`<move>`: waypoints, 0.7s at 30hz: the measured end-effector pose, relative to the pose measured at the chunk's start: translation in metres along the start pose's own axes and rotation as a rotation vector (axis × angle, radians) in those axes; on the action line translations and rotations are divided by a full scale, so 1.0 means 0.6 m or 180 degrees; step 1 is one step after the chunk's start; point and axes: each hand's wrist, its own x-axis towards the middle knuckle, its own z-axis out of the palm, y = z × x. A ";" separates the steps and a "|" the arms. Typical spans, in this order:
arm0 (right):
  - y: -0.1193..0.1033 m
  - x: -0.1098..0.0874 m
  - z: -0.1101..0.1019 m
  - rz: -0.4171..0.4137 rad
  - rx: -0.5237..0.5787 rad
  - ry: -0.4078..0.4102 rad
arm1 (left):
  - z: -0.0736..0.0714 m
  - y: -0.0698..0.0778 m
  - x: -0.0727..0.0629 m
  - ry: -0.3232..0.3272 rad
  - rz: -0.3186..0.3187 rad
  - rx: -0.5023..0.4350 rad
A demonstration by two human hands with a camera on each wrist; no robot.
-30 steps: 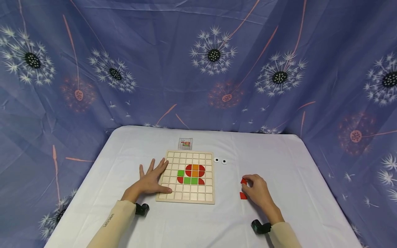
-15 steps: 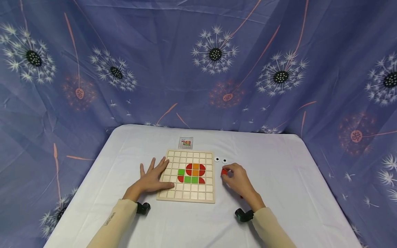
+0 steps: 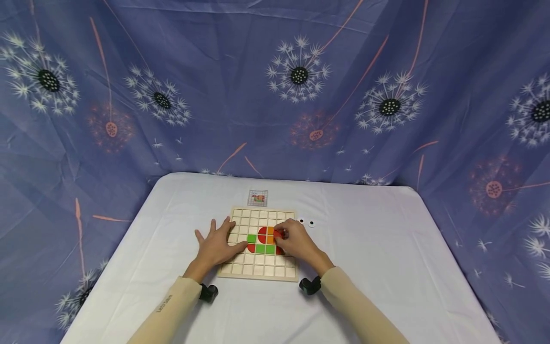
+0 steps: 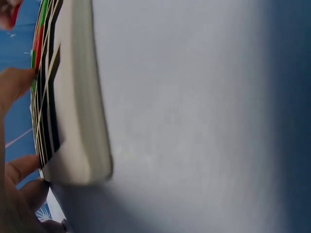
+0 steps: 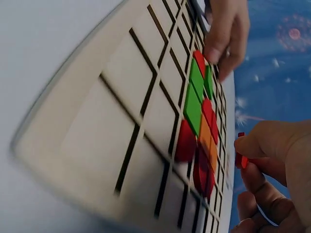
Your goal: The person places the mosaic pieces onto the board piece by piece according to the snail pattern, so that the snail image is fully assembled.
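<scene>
A pale wooden grid board [image 3: 258, 271] bears inset tiles: green squares [image 3: 260, 249], orange squares [image 3: 270, 231] and rounded red quarter pieces [image 3: 262, 235]. My left hand [image 3: 215, 246] lies spread over the board's left edge, its thumb reaching the green and red tiles at the left of the pattern. Above the pattern's right side, my right hand [image 3: 296, 240] pinches a small red tile [image 5: 241, 156] between thumb and finger. In the right wrist view that tile is held apart from the board. The right hand hides part of the red pieces below it.
A small picture card [image 3: 258, 198] with a coloured grid pattern lies behind the board. Two white eye discs [image 3: 311, 223] sit just right of its upper corner. The white-covered table [image 3: 386, 229] ends at a dandelion-print curtain [image 3: 215, 95].
My right hand has carried the red tile left from the table to over the board. My left thumb has slid right toward the tiles. The other loose red tile is no longer visible.
</scene>
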 end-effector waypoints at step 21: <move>-0.037 0.089 0.076 -0.0060 0.0017 -0.0393 | -0.018 -0.011 -0.006 -0.0416 0.0167 0.0037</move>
